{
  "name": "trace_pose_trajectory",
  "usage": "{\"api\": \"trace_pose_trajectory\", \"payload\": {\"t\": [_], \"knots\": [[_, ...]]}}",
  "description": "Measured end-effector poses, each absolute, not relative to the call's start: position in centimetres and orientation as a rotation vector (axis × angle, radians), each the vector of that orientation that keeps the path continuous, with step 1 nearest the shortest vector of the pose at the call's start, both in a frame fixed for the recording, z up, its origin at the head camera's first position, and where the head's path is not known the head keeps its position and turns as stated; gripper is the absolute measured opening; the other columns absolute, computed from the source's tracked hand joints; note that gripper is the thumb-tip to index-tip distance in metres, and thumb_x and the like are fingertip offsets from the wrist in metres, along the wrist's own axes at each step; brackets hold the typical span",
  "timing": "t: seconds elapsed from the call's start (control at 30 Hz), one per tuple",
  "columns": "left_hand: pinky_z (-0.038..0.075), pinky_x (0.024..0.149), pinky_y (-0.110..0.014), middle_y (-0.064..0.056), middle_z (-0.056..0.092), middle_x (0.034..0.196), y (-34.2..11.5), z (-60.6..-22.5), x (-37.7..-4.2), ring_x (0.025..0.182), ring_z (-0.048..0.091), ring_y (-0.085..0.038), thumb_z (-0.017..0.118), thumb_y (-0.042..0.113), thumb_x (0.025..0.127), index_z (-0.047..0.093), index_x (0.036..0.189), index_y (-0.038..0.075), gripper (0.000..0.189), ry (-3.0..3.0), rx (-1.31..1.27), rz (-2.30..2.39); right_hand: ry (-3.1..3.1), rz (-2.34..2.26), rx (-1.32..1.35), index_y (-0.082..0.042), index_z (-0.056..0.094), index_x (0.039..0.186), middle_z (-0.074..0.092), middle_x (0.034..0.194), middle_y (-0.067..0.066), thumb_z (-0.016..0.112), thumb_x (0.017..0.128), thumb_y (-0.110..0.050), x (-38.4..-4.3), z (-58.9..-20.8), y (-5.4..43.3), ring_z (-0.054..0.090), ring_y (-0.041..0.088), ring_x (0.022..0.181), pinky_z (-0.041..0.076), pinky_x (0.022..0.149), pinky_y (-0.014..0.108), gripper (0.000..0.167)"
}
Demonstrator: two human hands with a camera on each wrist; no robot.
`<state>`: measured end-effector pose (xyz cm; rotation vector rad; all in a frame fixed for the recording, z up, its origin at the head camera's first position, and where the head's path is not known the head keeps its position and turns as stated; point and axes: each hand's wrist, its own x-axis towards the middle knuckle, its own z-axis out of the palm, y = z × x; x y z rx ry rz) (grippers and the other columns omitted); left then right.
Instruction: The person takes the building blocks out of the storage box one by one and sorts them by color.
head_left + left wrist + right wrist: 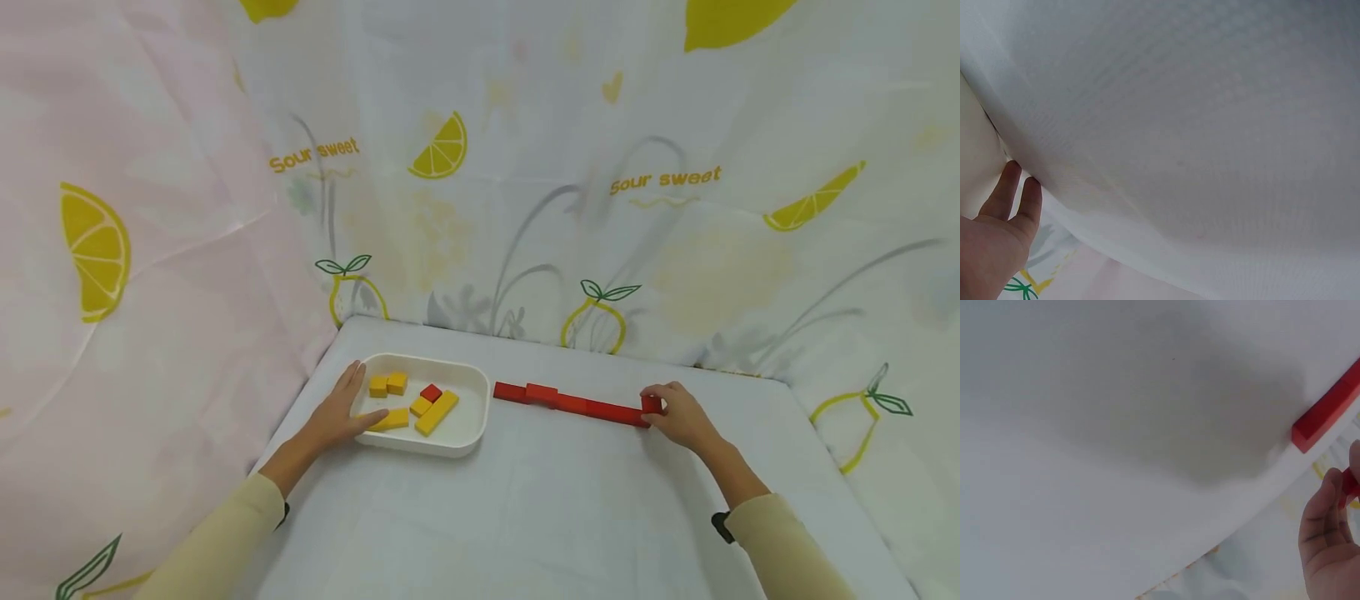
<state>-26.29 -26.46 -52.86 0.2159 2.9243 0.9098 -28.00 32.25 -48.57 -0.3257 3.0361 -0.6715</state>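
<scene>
In the head view my right hand (682, 417) pinches a small red block (651, 405) at the right end of a row of red blocks (615, 412). The right wrist view shows that block (1349, 484) between thumb and fingers, off the white surface and apart from the row's end (1325, 415). One block (542, 392) in the row sits higher than its neighbours. My left hand (337, 412) rests at the left side of a white tray (482, 417), fingers extended along the outside and thumb reaching over the rim, partly covering a yellow block (392, 419).
Inside the tray lie several yellow blocks, including a long one (437, 413), and one red block (431, 392). A white cloth covers the table (525, 517). Lemon-printed curtains (510, 208) stand close behind and at both sides.
</scene>
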Motion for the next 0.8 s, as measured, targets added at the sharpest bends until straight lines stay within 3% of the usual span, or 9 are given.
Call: {"api": "trace_pose_trajectory", "payload": {"t": [0.37, 0.8], "knots": [[0.021, 0.117, -0.064, -0.025, 0.004, 0.164, -26.2, -53.3, -26.0, 0.149, 0.017, -0.046, 0.066, 0.052, 0.087, 0.007, 0.158, 0.0, 0.106, 2.916, 0.214, 0.92, 3.011, -0.679, -0.305, 0.004, 0.066, 0.109, 0.061, 0.094, 0.019, 0.074, 0.082, -0.005, -26.2, -49.5, 34.5, 0.055, 0.029, 0.086, 0.05, 0.069, 0.037, 0.03], [0.023, 0.115, -0.067, -0.023, 0.002, 0.165, -26.4, -52.8, -26.4, 0.147, 0.019, -0.047, 0.066, 0.053, 0.088, 0.005, 0.158, 0.003, 0.106, 2.919, 0.201, 0.901, 2.84, -0.671, -0.174, 0.0, 0.064, 0.119, 0.063, 0.11, 0.024, 0.07, 0.087, -0.008, -27.1, -50.3, 35.1, 0.056, 0.036, 0.099, 0.057, 0.081, 0.048, 0.034]]}}
